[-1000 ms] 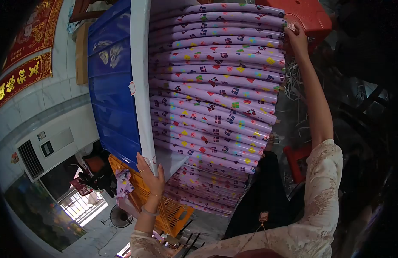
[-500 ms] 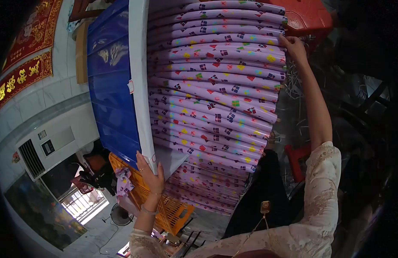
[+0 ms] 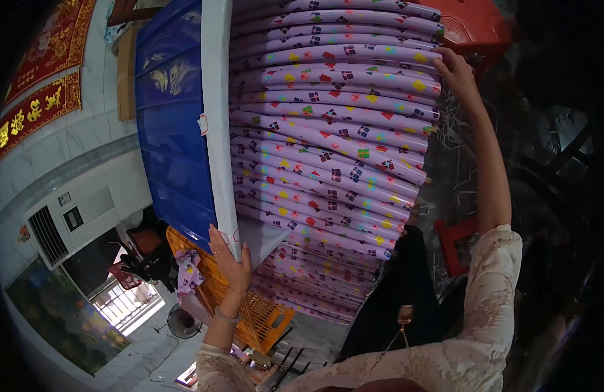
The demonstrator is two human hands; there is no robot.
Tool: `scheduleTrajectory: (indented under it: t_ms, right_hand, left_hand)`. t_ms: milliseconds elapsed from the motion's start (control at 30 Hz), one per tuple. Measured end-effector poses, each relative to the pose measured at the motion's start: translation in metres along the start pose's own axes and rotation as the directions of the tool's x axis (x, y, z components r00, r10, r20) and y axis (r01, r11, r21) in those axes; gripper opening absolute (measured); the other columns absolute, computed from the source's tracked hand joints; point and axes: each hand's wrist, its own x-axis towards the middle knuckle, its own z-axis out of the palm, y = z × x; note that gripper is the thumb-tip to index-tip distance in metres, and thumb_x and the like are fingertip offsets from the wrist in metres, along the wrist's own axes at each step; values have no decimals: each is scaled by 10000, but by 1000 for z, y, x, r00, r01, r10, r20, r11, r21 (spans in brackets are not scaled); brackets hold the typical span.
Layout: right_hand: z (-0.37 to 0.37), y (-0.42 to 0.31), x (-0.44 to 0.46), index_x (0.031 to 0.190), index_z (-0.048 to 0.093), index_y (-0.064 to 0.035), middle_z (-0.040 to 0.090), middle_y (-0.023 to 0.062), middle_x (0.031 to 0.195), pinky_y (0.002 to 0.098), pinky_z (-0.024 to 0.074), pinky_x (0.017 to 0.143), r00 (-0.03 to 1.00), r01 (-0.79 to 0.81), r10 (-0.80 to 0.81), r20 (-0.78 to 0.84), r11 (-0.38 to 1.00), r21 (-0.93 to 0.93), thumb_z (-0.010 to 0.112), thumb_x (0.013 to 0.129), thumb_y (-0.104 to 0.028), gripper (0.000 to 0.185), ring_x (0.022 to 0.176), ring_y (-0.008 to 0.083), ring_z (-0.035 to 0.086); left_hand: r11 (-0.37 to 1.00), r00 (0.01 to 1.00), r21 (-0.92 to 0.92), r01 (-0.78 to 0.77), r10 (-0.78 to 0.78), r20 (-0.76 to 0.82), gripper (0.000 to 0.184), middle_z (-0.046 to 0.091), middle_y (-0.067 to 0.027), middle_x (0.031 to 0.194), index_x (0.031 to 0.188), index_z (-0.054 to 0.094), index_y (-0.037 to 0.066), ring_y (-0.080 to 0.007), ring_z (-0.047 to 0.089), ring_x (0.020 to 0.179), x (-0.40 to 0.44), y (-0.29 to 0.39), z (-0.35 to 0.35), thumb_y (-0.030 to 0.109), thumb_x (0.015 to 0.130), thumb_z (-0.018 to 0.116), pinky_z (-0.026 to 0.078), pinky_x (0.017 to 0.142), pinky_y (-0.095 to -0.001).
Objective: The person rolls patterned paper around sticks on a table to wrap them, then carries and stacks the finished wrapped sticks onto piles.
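Note:
Several purple rolls (image 3: 328,137) with a gift-box pattern lie side by side in a large stack. My right hand (image 3: 456,73) touches the right ends of the upper rolls, with its fingers bent and somewhat apart. At the stack's left side runs a long white edge (image 3: 218,130) beside a blue ribbed surface (image 3: 171,124). My left hand (image 3: 231,261) rests on the lower end of that white edge, its fingers spread and holding nothing.
An orange crate (image 3: 259,320) stands below my left hand. At the upper right is a red plastic stool (image 3: 475,29), with another red object (image 3: 455,245) lower down. A fan (image 3: 183,321) stands at the lower left. Loose strips lie on the floor at right.
My right hand has moved down along the roll ends from the top right corner, and its fingers have opened. My left hand has stayed on the white edge.

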Motion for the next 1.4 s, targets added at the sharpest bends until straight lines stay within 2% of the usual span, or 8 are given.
scheduleTrajectory:
  t_ms: [133,667,967,1067,1133,1267,1333,1400]
  right_hand:
    - [2,10,-4,1069,522,-43,569,76,884,271,433,694,993,-32,4,114,970,240,529,839,-304,348,807,132,543]
    - [16,40,12,1054,531,-46,570,95,923,280,403,756,931,-333,363,-40,888,316,474,812,-474,495,832,169,522]
    - [13,25,8,1072,528,-34,589,153,991,324,409,801,948,-254,238,-210,966,-53,515,784,-439,497,938,247,556]
    - [17,44,11,1060,538,-32,588,144,992,314,413,796,964,-251,254,-74,967,54,550,774,-404,469,937,229,557]
    - [15,34,7,1045,548,-27,582,135,1009,306,419,783,886,-434,462,38,797,419,582,768,-355,431,911,207,563]
    - [10,27,-1,1019,561,-43,576,125,993,318,423,776,876,-428,482,-30,803,415,585,773,-328,377,884,218,564]
    - [10,-6,-17,993,571,-63,566,107,977,332,427,766,889,75,-195,-413,954,-289,588,771,-309,331,875,255,554]
    - [18,-36,-26,960,583,-76,556,95,959,342,431,754,869,343,-454,-198,839,-421,582,767,-314,306,886,282,539]
  left_hand:
    - [1000,1000,9,-4,4,8,657,228,-247,1332,1303,175,-46,-385,224,1236,1,3,-2,200,804,524,150,1005,-447]
    - [1000,1000,5,-10,10,4,660,229,-246,1331,1306,172,-43,-387,223,1234,1,2,-1,169,797,533,158,1002,-446]
    - [1000,1000,-2,-3,3,7,663,227,-243,1333,1306,167,-51,-391,225,1229,1,1,-2,195,805,525,166,996,-448]
    - [1000,1000,9,-2,2,14,663,226,-243,1334,1307,168,-49,-390,220,1233,0,-2,-1,209,809,521,160,998,-451]
    - [1000,1000,0,-1,1,7,666,224,-244,1335,1308,168,-46,-386,214,1237,0,-1,-1,209,806,524,151,999,-456]
    - [1000,1000,3,1,-1,4,666,220,-243,1337,1308,168,-43,-384,212,1239,0,-2,-1,207,803,524,147,1000,-458]
    - [1000,1000,-8,1,0,8,665,215,-242,1340,1309,166,-40,-383,209,1241,0,-1,-1,204,802,521,140,1002,-460]
    - [1000,1000,-15,7,-7,14,664,213,-241,1341,1310,165,-39,-381,206,1243,0,0,-3,200,802,519,135,1004,-459]
